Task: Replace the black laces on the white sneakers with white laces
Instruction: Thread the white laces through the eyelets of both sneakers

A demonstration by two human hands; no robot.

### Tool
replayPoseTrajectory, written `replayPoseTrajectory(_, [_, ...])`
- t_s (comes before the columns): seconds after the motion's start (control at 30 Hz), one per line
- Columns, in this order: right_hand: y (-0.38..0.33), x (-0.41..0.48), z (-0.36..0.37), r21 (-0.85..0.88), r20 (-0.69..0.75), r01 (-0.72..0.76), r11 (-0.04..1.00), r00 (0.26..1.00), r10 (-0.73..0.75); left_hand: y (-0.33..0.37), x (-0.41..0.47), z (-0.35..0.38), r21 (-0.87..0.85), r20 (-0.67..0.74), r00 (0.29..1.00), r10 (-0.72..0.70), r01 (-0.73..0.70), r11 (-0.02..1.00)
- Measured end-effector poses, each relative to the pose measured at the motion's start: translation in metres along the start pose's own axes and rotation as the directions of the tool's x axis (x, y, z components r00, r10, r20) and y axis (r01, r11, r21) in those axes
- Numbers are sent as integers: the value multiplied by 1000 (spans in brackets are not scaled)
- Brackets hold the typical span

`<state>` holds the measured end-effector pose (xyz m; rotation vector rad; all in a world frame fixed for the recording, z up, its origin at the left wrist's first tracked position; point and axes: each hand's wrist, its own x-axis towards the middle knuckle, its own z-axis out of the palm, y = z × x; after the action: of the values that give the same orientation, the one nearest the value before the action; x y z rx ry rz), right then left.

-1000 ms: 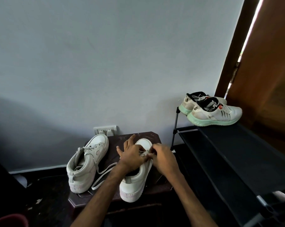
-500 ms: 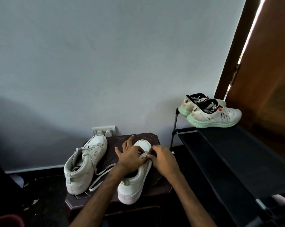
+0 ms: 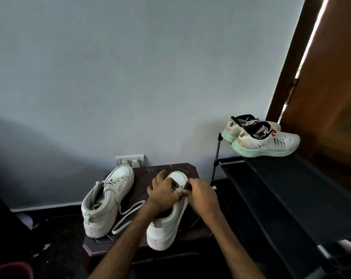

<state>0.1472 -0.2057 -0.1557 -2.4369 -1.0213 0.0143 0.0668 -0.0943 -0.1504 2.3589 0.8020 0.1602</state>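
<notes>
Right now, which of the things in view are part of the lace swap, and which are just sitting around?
In the job:
- right-hand sneaker, with left hand and right hand working at its eyelets
- white lace trailing across the stool
- left-hand sneaker, already laced in a pale lace

Lying about:
- green-soled trainers on the shoe rack
- wall socket

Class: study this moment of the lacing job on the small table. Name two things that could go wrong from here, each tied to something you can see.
1. Both hands, left hand and right hand, cover the eyelets of the right sneaker, so an eyelet may be skipped.
2. The loose lace trails across the table between the two sneakers; a tug might snag it on the left sneaker, which stands near the edge.
</notes>
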Motion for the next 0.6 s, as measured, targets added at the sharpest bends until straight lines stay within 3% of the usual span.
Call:
replayPoseTrajectory(0.03, [1,-1,4,30,-34,-22,999,999,23,-1,-1,-1,-181,-11,1000,-20,18,983])
replayPoseTrajectory(0.07, [2,-1,8,69,-60,-38,997,997,43,-1,-2,-4,-434,-26,997,-73,55,899])
replayPoseTrajectory(0.1, [2,-1,10,103,-74,-50,993,996,57,-2,-3,-7,-662,3,987,-161,123,739])
replayPoseTrajectory(0.13, [2,1,12,120,-83,-53,991,995,63,-7,-1,-9,-796,24,973,-231,158,584])
replayPoseTrajectory(0.2, [-1,5,16,120,-94,-53,991,994,65,-28,6,-3,-846,69,945,-319,224,483])
replayPoseTrajectory(0.23, [-3,7,18,109,-100,-54,993,993,65,-32,4,-1,-825,52,936,-348,237,514])
replayPoseTrajectory(0.33, [-4,14,20,91,-128,-70,993,988,81,-36,-4,8,-653,-141,909,-393,213,727])
replayPoseTrajectory(0.43, [-3,17,20,69,-104,-88,994,990,94,-34,-11,10,-450,-294,900,-321,166,877])
replayPoseTrajectory(0.5, [-3,15,20,3,-97,-113,994,989,112,-37,-10,7,-410,-292,907,-304,168,897])
replayPoseTrajectory(0.6, [-1,11,15,-150,-114,-150,977,984,134,-49,-4,4,-526,-187,922,-340,199,827])
